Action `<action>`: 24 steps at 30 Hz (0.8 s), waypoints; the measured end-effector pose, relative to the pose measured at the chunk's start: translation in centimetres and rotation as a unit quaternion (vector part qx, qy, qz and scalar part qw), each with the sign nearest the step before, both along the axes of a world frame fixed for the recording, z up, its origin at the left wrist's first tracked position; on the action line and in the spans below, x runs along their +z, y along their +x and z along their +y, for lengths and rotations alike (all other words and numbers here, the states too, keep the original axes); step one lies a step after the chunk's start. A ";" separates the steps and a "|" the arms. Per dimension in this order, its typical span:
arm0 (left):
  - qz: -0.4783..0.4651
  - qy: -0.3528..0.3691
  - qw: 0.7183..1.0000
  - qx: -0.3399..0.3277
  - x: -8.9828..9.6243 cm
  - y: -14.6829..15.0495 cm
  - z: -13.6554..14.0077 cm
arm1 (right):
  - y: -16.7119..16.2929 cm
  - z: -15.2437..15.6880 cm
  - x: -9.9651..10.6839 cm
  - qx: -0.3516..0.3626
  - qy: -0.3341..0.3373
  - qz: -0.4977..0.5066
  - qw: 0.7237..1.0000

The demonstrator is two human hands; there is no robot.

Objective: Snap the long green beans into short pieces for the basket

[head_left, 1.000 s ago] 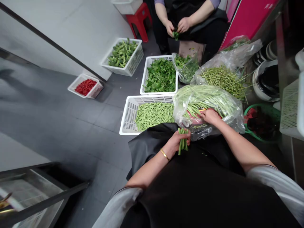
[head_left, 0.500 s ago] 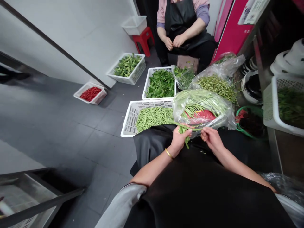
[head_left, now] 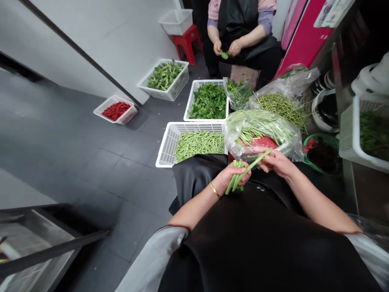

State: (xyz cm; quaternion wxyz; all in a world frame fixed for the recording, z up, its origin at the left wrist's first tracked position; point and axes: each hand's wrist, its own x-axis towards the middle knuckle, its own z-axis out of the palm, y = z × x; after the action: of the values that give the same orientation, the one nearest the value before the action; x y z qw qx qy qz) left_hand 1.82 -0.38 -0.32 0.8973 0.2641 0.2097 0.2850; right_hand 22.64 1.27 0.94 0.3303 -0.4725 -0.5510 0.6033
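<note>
My left hand (head_left: 229,177) is closed round a small bunch of cut green beans (head_left: 236,180) above my lap. One longer bean (head_left: 255,163) slants up from this bunch to my right hand (head_left: 277,163), whose fingers are closed at its upper end. Just beyond my hands lies a clear plastic bag (head_left: 291,138) of long green beans (head_left: 247,135), with a red package (head_left: 263,142) showing in its opening. Left of the bag stands a white basket (head_left: 166,148) holding many short bean pieces (head_left: 199,145).
Farther off are baskets of leafy greens (head_left: 209,101), green stalks (head_left: 165,76) and red peppers (head_left: 115,110). Opposite me sits a co-worker (head_left: 240,24) with a leaf in the hands. Buckets (head_left: 325,109) and another basket (head_left: 346,132) stand on the right, a metal rack (head_left: 57,251) lower left.
The held long bean has swung from nearly level to a steep slant, its right end raised. My right hand has moved up and right slightly. A leaf now shows between the co-worker's hands.
</note>
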 end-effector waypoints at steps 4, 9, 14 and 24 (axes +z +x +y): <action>0.008 -0.021 0.992 0.121 0.6 0.3 0.6 | -2.7 -0.2 1.8 -0.133 0.071 0.105 0.983; 0.096 -0.089 0.936 0.326 0.3 -1.7 2.7 | -4.4 -3.8 0.3 -0.150 0.097 0.016 0.984; 0.186 -0.011 0.970 0.157 -0.8 -1.3 1.9 | -4.1 -3.2 -0.9 0.043 0.212 -0.183 0.959; 0.172 0.026 0.984 -0.037 -0.7 -1.0 1.3 | -0.1 -2.3 0.1 0.193 0.345 -0.275 0.876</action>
State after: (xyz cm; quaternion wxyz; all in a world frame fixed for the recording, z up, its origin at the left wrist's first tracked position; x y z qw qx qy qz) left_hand 0.87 0.93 -0.98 0.8504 0.3405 0.3436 0.2072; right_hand 22.51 -0.99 1.03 0.1850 -0.3599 -0.8730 0.2722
